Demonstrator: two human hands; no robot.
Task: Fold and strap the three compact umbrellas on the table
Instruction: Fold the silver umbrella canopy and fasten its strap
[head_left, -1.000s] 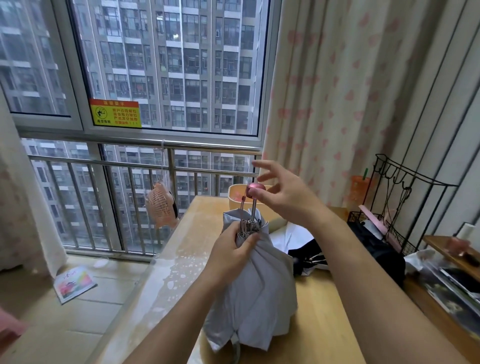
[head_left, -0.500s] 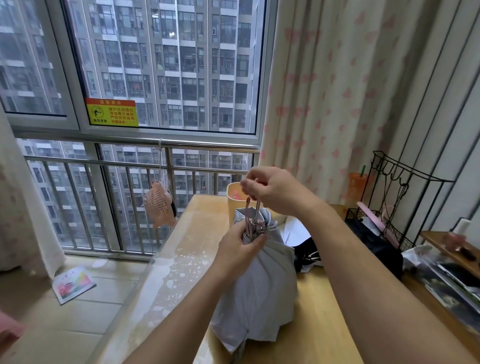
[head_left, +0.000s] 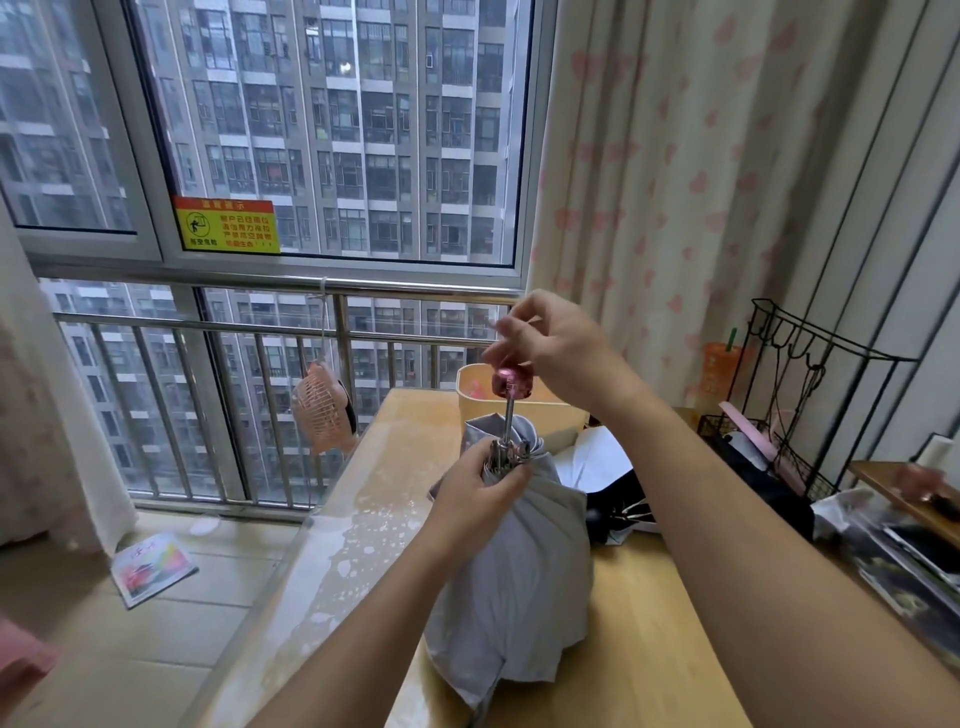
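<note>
A pale grey compact umbrella (head_left: 524, 587) stands upright on the wooden table (head_left: 649, 649), its loose canopy hanging down. My left hand (head_left: 480, 491) grips the gathered ribs and fabric near the top. Its metal shaft sticks up to a pink end cap (head_left: 511, 384). My right hand (head_left: 558, 351) hovers at that cap, with its fingers spread above and beside it. Behind the grey one lie a white umbrella (head_left: 605, 457) and a black umbrella (head_left: 623, 504), both loose.
A cream bin (head_left: 480, 384) sits at the table's far end. A black wire rack (head_left: 810, 415) and clutter fill the right side. Left of the table are the window railing (head_left: 260, 332), a hanging pink fan (head_left: 322, 415) and a booklet (head_left: 153, 566) on the floor.
My right hand went from the cap down to the rib tips, then rose again so the pink cap and shaft show. My left hand kept its grip on the ribs.
</note>
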